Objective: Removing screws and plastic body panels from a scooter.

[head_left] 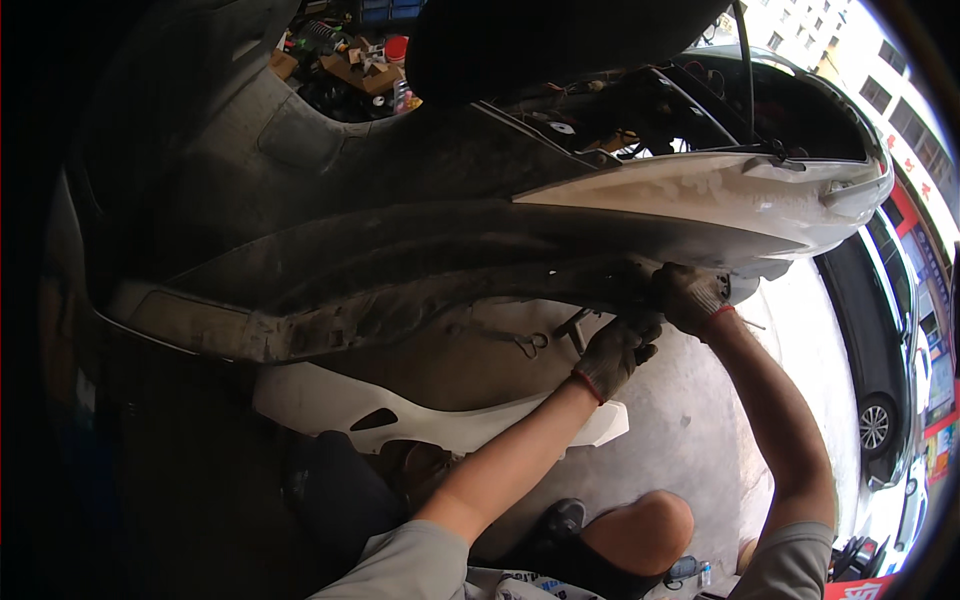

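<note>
Both my hands wear dirty, pale work gloves with red cuffs. They are close together at the lower edge of a dark, dusty car body part (430, 270). My right hand (692, 298) has its fingers curled in against that edge, beside the white fender (690, 195). What lies between its fingers is hidden. My left hand (615, 358) sits just below and to the left, closed, its fingertips bent around something in the shadow under the edge. I cannot make out what it holds.
A white bumper-like panel (440, 420) with an oval opening lies on the concrete floor. Metal tools (535, 343) lie between it and the car. The engine bay (640, 125) is open above. A dark car (872, 345) is parked to the right. Boxes (365, 70) and clutter stand behind.
</note>
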Demonstrator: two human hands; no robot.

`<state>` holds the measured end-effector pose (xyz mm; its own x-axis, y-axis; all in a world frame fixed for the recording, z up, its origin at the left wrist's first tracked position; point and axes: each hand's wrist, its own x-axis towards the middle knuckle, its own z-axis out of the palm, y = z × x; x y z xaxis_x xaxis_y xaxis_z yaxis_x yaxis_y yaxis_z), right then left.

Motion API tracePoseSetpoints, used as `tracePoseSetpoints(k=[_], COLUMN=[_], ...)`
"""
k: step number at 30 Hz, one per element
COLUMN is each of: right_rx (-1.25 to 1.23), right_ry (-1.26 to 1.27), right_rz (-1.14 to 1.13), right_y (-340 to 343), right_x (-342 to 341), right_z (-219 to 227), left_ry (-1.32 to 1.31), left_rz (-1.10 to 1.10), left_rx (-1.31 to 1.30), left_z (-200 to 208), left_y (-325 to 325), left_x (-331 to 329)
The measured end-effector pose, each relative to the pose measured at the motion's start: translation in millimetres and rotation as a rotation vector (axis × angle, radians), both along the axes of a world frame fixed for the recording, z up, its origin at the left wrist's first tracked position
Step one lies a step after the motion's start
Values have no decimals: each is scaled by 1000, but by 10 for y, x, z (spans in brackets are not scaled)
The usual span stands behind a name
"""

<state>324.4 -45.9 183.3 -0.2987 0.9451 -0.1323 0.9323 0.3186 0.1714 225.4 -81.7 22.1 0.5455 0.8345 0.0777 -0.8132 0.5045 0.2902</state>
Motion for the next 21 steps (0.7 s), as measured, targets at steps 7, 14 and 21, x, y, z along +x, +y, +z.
tracePoseSetpoints(k=[7, 14, 21], right_rx=[25, 65, 37], right_ry=[-83, -64, -118], right_rz=[-7, 81, 124], right_y=[-2, -37, 106], right_x=[-24, -73, 223], right_z=[18, -54, -164], left_ry=[-37, 10, 101], left_rz=[15, 16, 6], left_rx=[-2, -32, 5], left_z=[106, -19, 97], left_y=[-86, -97, -92], left_x=[-50, -132, -112])
